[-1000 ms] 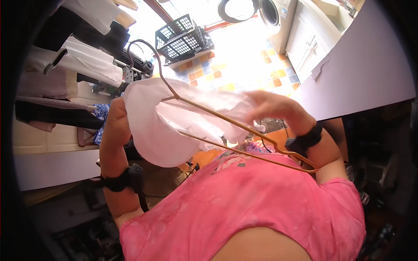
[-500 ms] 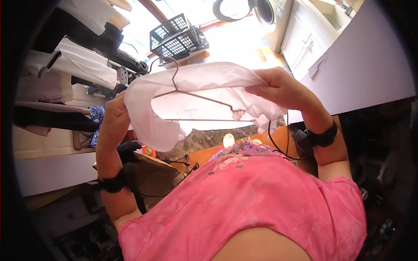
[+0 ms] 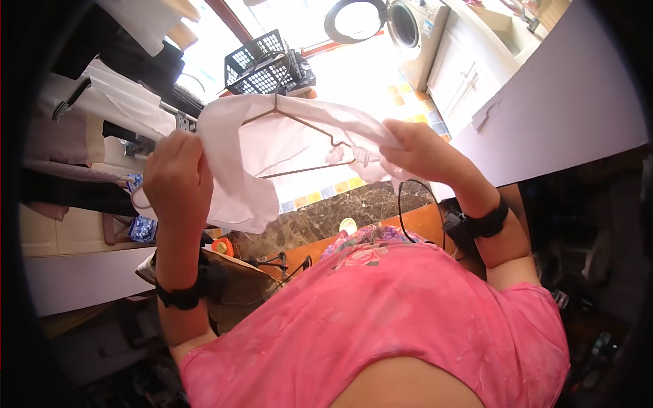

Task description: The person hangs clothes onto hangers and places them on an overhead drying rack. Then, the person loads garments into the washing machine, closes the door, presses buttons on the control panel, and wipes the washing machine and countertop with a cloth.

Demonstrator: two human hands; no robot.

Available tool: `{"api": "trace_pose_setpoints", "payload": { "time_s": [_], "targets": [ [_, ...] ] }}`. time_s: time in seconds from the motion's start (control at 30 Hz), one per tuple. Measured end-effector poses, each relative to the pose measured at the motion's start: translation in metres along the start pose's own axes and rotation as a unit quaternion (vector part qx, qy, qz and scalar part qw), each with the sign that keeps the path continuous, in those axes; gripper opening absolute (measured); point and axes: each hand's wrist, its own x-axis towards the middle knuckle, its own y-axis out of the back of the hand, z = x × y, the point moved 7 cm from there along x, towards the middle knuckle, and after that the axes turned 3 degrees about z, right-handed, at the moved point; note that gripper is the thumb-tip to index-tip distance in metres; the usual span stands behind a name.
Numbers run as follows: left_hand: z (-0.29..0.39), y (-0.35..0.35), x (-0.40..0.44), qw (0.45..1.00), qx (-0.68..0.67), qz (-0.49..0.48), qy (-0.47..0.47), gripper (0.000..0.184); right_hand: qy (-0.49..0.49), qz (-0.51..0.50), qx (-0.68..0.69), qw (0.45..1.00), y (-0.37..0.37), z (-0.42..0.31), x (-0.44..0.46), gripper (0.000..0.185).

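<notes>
A thin white garment (image 3: pixel 238 197) hangs stretched between my two hands, with a wire hanger (image 3: pixel 304 122) inside its opening. The hanger's hook rises above the cloth's upper edge, in front of the black basket. My left hand (image 3: pixel 178 173) is closed on the garment's left side. With fingers and thumb pinched together, my right hand (image 3: pixel 418 149) grips the cloth at the right edge. Near the right hand the hanger's notched end shows, with bunched cloth around it. Which part of the garment each hand holds, I cannot tell.
A black plastic basket (image 3: pixel 262 68) stands beyond the hanger. Farther right is a washing machine (image 3: pixel 407 30) with its door swung open, beside a white cabinet (image 3: pixel 462 71) and sink. Clothes (image 3: pixel 126 95) hang on a rack at left. A pale panel (image 3: pixel 564 102) fills the right side.
Both hands have shifted left, the left one slightly lower. The hanger's notched end has risen and moved left, and more of the floor shows below the garment.
</notes>
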Motion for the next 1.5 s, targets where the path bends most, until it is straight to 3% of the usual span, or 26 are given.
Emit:
{"api": "trace_pose_setpoints", "payload": {
  "time_s": [0.03, 0.1, 0.13, 0.17, 0.23, 0.27, 0.3, 0.33, 0.37, 0.43, 0.5, 0.57, 0.6, 0.67, 0.7, 0.77, 0.8, 1.03, 1.1, 1.13, 1.23, 1.3, 1.5],
  "targets": [
    [-0.005, -0.003, 0.002, 1.0, 0.002, -0.001, 0.003, 0.007, 0.002, -0.003, 0.0, 1.0, -0.003, -0.004, 0.001, 0.021],
    [-0.016, -0.007, 0.006, 0.999, 0.043, 0.012, 0.003, 0.007, 0.016, 0.084, 0.109, 0.99, 0.004, -0.028, 0.001, 0.023],
    [-0.024, -0.007, 0.005, 0.998, 0.058, 0.026, 0.016, 0.011, 0.02, 0.072, 0.134, 0.988, -0.002, -0.046, -0.003, 0.024],
    [-0.03, -0.008, 0.001, 0.998, 0.059, 0.029, 0.012, 0.011, 0.042, 0.026, 0.103, 0.993, -0.012, -0.066, -0.004, 0.038],
    [-0.044, 0.004, -0.012, 0.989, 0.073, 0.125, 0.026, 0.022, 0.142, 0.002, 0.197, 0.97, -0.044, -0.079, -0.018, 0.064],
    [-0.045, 0.01, -0.021, 0.988, 0.039, 0.149, 0.021, 0.038, 0.155, -0.031, 0.188, 0.969, -0.056, -0.076, -0.016, 0.067],
    [-0.058, 0.012, -0.034, 0.982, 0.014, 0.175, 0.073, 0.044, 0.168, -0.064, 0.177, 0.968, -0.064, -0.075, -0.014, 0.071],
    [-0.073, 0.012, -0.047, 0.963, -0.086, 0.214, 0.142, 0.046, 0.199, -0.067, 0.125, 0.97, -0.062, -0.076, -0.016, 0.055],
    [-0.088, 0.007, -0.061, 0.928, -0.186, 0.247, 0.206, 0.047, 0.203, -0.057, 0.119, 0.97, -0.052, -0.075, -0.016, 0.055],
    [-0.115, -0.003, -0.092, 0.967, 0.102, 0.198, 0.122, 0.054, 0.173, 0.065, 0.146, 0.972, -0.017, -0.068, -0.017, 0.033],
    [-0.127, -0.008, -0.101, 0.967, 0.044, 0.204, 0.149, 0.054, 0.221, 0.271, 0.19, 0.917, 0.035, -0.074, -0.02, 0.019],
    [-0.133, -0.012, -0.107, 0.958, -0.041, 0.216, 0.184, 0.053, 0.283, 0.37, 0.234, 0.854, 0.066, -0.095, -0.018, 0.017],
    [-0.131, -0.015, -0.111, 0.954, -0.071, 0.219, 0.193, 0.053, 0.286, 0.371, 0.23, 0.853, 0.073, -0.096, -0.014, 0.017],
    [-0.122, -0.022, -0.119, 0.945, -0.125, 0.219, 0.209, 0.053, 0.2, 0.229, 0.245, 0.921, 0.067, -0.09, 0.01, 0.017],
    [-0.116, -0.027, -0.123, 0.941, -0.147, 0.217, 0.215, 0.052, 0.199, 0.23, 0.242, 0.922, 0.069, -0.086, 0.016, 0.017],
    [-0.101, -0.038, -0.131, 0.934, -0.187, 0.208, 0.224, 0.052, 0.028, 0.101, 0.064, 0.992, 0.042, -0.058, 0.039, 0.023],
    [-0.093, -0.043, -0.134, 0.93, -0.204, 0.206, 0.225, 0.052, 0.025, 0.098, 0.057, 0.993, 0.037, -0.056, 0.04, 0.023],
    [-0.049, -0.063, -0.141, 0.917, -0.257, 0.185, 0.243, 0.05, 0.154, -0.008, 0.184, 0.971, -0.035, -0.09, 0.046, 0.029],
    [-0.05, -0.065, -0.148, 0.907, -0.266, 0.171, 0.278, 0.051, -0.026, -0.104, 0.36, 0.927, -0.03, -0.061, 0.044, 0.032],
    [-0.052, -0.071, -0.156, 0.909, -0.252, 0.151, 0.295, 0.05, -0.034, -0.111, 0.354, 0.928, -0.034, -0.047, 0.043, 0.032],
    [-0.06, -0.086, -0.175, 0.921, -0.199, 0.126, 0.31, 0.049, -0.084, -0.057, 0.517, 0.85, -0.046, -0.001, 0.045, 0.036],
    [-0.062, -0.089, -0.179, 0.933, -0.16, 0.117, 0.3, 0.048, -0.128, -0.123, 0.499, 0.848, -0.06, -0.001, 0.043, 0.036],
    [-0.084, -0.109, -0.206, 0.897, -0.24, 0.119, 0.351, 0.045, -0.183, -0.222, 0.457, 0.841, -0.086, -0.011, 0.045, 0.036]
  ]
}}
